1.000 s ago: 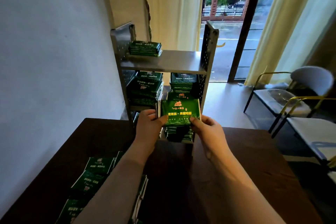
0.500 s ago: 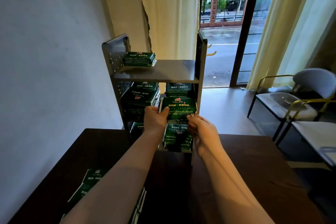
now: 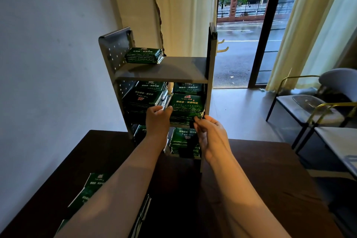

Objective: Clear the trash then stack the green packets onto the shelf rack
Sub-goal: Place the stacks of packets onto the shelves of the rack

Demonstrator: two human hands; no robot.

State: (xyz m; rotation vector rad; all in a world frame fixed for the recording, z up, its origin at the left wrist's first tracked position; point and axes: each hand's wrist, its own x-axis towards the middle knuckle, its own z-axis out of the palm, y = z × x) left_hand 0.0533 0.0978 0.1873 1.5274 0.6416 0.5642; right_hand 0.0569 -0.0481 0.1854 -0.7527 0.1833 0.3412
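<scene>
Loose green packets [image 3: 90,187] are scattered on the bench [image 3: 260,179] at near left. The held packet [image 3: 186,105] is laid just beyond both hands, flat on the right-hand stack [image 3: 181,120] on the middle level of the shelf rack [image 3: 117,52], its long axis running left to right. Its left edge is gripped by the left hand [image 3: 157,120] and its near-right corner is pinched by the right hand [image 3: 211,135], so neither is judged nearer; clearance is limited by the upper shelf [image 3: 173,69] above and the side panel [image 3: 211,67] just beside the right hand.
</scene>
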